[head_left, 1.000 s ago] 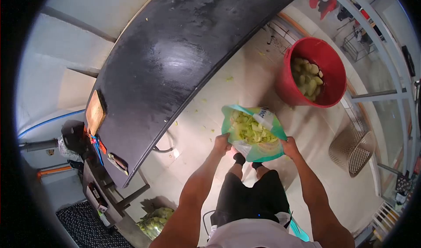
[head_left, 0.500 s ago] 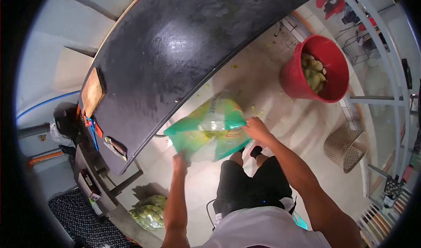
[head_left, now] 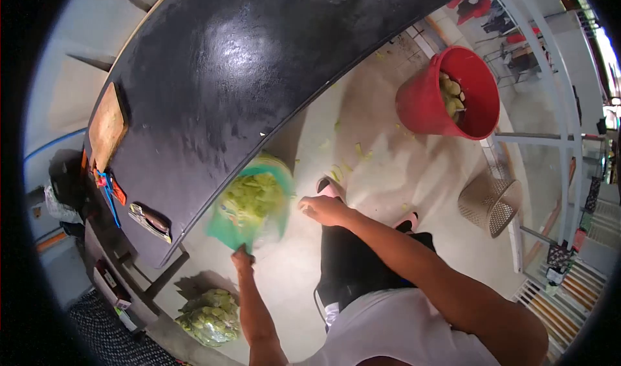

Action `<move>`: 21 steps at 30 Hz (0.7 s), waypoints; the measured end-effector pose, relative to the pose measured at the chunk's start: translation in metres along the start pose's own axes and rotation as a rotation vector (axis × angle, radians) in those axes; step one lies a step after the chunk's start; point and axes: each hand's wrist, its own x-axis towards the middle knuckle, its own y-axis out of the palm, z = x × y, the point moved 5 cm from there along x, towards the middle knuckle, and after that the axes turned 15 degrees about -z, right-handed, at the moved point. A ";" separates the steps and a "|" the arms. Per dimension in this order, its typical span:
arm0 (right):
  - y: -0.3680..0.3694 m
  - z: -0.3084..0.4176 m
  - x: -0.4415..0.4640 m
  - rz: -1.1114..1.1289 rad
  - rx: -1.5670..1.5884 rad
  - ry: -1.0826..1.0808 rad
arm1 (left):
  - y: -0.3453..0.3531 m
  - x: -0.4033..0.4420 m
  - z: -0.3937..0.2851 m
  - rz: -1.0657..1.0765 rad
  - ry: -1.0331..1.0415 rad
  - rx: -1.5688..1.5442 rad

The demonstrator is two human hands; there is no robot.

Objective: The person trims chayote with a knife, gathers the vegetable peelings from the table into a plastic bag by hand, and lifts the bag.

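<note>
A green and clear plastic bag [head_left: 223, 231] full of light green peelings [head_left: 253, 196] hangs low beside the dark table's front edge. My left hand [head_left: 243, 258] grips the bag at its lower rim. To the right of the bag, apart from it, is my right hand [head_left: 321, 209], with its fingers curled together; whether anything small is inside them is hidden. Part of the bag is blurred by motion.
The dark table [head_left: 194, 107] carries a wooden board [head_left: 108, 125], a blue and orange tool and a knife [head_left: 150, 221]. A red bucket [head_left: 414, 100] holds peeled pieces. A beige perforated basket [head_left: 485, 201], a filled clear bag [head_left: 210, 317] and scattered scraps are on the floor.
The bag has moved left and down beside the table, its opening turned up again. My right hand has let go of it and moved left. The left hand still holds it; the view has shifted.
</note>
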 end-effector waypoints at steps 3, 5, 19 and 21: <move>-0.059 -0.019 -0.032 -0.157 0.157 0.042 | -0.008 0.022 -0.018 -0.056 -0.047 -0.087; -0.111 -0.098 -0.088 -0.090 0.185 0.571 | -0.020 0.037 -0.016 -0.103 -0.122 -0.081; -0.221 -0.094 -0.749 -0.480 0.050 1.723 | 0.020 -0.016 -0.057 -0.003 -0.033 -0.066; -0.198 -0.117 -0.774 -0.236 0.149 1.697 | 0.023 -0.020 -0.054 0.048 -0.038 -0.128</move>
